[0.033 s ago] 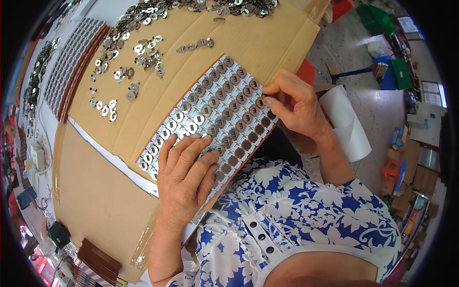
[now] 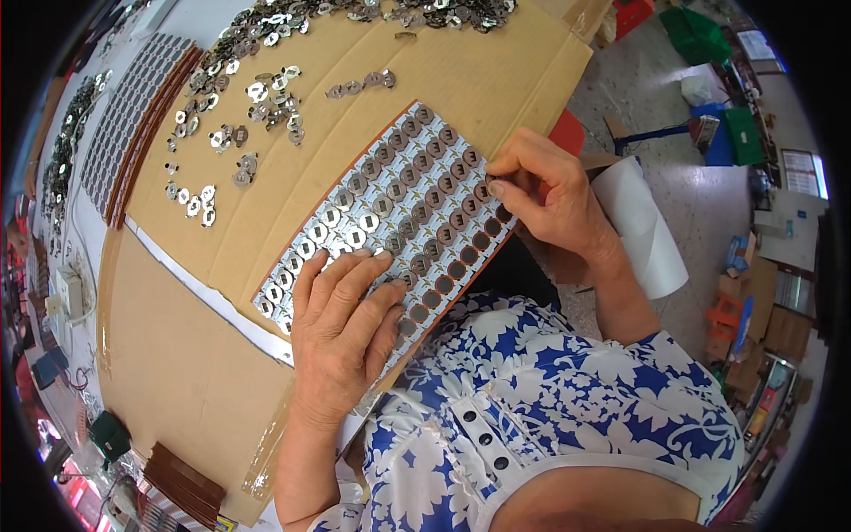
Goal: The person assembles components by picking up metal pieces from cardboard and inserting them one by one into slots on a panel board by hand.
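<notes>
Slanting across the cardboard in front of me is a flat, thin, brown-edged panel [image 2: 399,167] with rows of round spots. Small round metal tabs [image 2: 356,238] cover most rows, shiny toward the left and duller toward the right. Along its near edge runs a row of dark round spots [image 2: 443,284]. My left hand [image 2: 341,328] lies over the panel's lower left part, fingers spread on the tabs. At the right end, my right hand [image 2: 554,195] has thumb and forefinger pinched at the panel's edge; whatever is between the fingertips is too hidden to make out.
Loose metal tabs [image 2: 275,106] lie scattered on the cardboard [image 2: 479,80], with a thick heap [image 2: 425,13] along its far edge. Stacked panels [image 2: 133,124] stand at the far left. A white roll [image 2: 643,230] is on the right beyond my forearm.
</notes>
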Tool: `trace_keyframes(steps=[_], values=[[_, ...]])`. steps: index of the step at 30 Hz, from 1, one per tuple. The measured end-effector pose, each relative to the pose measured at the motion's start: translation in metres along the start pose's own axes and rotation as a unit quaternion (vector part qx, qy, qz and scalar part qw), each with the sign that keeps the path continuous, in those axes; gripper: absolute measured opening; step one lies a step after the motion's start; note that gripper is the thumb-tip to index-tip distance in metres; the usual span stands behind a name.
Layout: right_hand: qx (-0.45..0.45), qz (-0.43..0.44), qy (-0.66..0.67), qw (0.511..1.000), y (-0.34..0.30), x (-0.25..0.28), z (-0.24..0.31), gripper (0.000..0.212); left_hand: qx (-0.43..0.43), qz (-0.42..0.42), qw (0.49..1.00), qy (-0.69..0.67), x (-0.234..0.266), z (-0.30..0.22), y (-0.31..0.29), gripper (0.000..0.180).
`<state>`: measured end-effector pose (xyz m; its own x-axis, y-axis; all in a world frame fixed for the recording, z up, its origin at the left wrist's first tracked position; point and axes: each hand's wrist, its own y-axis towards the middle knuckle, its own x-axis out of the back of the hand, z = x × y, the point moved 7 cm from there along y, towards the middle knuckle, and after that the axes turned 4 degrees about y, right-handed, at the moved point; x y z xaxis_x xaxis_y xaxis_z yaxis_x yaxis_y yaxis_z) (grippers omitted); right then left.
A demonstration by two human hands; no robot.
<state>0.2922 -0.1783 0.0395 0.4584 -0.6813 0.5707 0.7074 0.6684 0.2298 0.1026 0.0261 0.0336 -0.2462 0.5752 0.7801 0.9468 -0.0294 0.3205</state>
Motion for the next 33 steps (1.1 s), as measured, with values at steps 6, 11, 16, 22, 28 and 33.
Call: trace_keyframes(steps=[6, 11, 16, 22, 28, 33], values=[[-0.013, -0.024, -0.058, 0.998, -0.002, -0.005, 0.009, 0.013, 0.004, 0.003, 1.000, 0.003, -0.002, 0.004, -0.002, 0.032], [-0.045, 0.002, 0.003, 0.999, -0.004, -0.001, -0.004, 0.021, -0.001, -0.003, 1.000, 0.001, 0.001, 0.003, 0.000, 0.032], [-0.005, -0.049, -0.069, 0.996, 0.035, 0.005, 0.008, 0.022, -0.004, -0.014, 1.000, 0.006, 0.001, 0.005, 0.003, 0.034], [0.138, -0.055, -0.136, 0.979, 0.133, -0.023, 0.004, 0.022, -0.008, -0.018, 1.000, 0.011, -0.003, 0.005, 0.004, 0.033], [0.061, 0.059, -0.052, 0.995, 0.175, -0.044, -0.036, 0.018, -0.045, 0.010, 0.999, 0.005, -0.006, 0.006, 0.019, 0.040], [0.067, -0.019, -0.015, 0.997, 0.171, -0.046, -0.043, 0.014, -0.067, 0.005, 0.998, 0.016, -0.012, 0.008, 0.030, 0.041]])
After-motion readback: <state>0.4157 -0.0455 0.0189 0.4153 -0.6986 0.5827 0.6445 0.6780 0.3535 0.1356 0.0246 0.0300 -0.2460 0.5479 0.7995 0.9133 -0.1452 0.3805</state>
